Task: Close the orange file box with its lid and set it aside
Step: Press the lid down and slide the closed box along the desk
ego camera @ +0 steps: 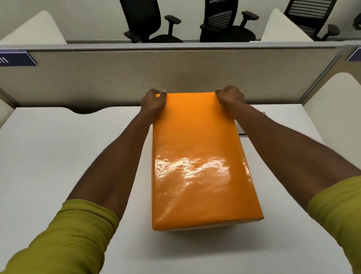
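Gripping lid point(197, 156) far corners w/ left hand point(153, 104) & right hand point(229, 98), both clamped; I should press evenly, seat edges flush on box point(200, 227).

Box point(199, 161) on desk point(52, 152), partition point(131, 76) behind.
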`<action>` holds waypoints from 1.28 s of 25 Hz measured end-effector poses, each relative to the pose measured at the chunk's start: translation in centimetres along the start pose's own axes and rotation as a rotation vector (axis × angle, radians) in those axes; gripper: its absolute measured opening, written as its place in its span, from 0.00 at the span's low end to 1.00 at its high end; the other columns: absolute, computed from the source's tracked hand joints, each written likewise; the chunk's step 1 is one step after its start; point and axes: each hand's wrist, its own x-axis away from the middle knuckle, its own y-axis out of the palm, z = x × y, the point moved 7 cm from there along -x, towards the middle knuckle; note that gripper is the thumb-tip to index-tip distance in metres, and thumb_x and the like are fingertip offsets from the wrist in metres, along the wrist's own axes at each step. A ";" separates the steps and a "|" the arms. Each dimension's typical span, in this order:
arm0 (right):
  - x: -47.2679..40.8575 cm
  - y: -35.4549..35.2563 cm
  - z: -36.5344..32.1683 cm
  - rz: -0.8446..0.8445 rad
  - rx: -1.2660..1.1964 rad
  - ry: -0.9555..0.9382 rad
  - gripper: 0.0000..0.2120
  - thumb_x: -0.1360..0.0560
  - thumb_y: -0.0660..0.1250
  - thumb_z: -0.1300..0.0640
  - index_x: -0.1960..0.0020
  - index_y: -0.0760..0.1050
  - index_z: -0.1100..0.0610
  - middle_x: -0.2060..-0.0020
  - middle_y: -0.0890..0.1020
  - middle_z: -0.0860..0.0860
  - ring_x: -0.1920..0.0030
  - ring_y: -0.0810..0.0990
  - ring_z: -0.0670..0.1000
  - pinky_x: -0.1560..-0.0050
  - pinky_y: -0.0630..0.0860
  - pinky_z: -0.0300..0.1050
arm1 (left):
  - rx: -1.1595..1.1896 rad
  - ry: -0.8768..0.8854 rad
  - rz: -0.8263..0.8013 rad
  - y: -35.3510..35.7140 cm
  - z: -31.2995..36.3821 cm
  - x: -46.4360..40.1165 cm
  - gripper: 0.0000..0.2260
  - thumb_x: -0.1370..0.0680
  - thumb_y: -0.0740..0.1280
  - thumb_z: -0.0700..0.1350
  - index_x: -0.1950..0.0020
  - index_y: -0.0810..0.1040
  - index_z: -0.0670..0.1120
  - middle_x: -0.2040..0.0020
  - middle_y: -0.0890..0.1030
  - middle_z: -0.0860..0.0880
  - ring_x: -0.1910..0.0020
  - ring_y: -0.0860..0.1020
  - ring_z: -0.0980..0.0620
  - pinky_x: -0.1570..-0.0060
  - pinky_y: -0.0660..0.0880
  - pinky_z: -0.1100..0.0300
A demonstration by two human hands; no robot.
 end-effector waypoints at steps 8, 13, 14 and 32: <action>-1.1 0.9 1.5 -0.059 -0.057 -0.188 0.17 0.18 0.59 0.48 0.35 0.75 0.56 0.39 0.79 0.56 0.41 0.77 0.56 0.47 0.72 0.47 | 0.072 0.080 -0.045 0.7 -1.6 -2.3 0.17 0.19 0.65 0.55 0.38 0.78 0.44 0.42 0.79 0.45 0.42 0.77 0.45 0.45 0.74 0.52; -1.3 1.0 1.6 -0.065 -0.021 -0.255 0.18 0.17 0.57 0.48 0.36 0.74 0.58 0.41 0.79 0.58 0.47 0.74 0.51 0.49 0.69 0.45 | 0.039 0.157 0.030 1.1 -1.7 -1.3 0.17 0.18 0.63 0.53 0.38 0.78 0.42 0.40 0.80 0.42 0.41 0.78 0.45 0.44 0.73 0.53; -1.3 1.1 1.6 -0.073 -0.024 -0.252 0.18 0.17 0.56 0.48 0.35 0.74 0.58 0.41 0.79 0.58 0.46 0.75 0.52 0.49 0.69 0.46 | 0.031 0.168 0.059 1.0 -1.7 -1.1 0.17 0.18 0.64 0.53 0.38 0.79 0.42 0.39 0.80 0.42 0.41 0.77 0.46 0.44 0.74 0.53; 1.9 -1.8 1.7 0.162 -0.026 -0.285 0.23 0.21 0.62 0.39 0.40 0.79 0.56 0.44 0.83 0.54 0.43 0.80 0.53 0.47 0.75 0.45 | 0.179 0.099 0.061 0.5 -2.9 2.2 0.27 0.20 0.67 0.56 0.23 0.67 0.47 0.26 0.73 0.42 0.28 0.73 0.43 0.33 0.71 0.49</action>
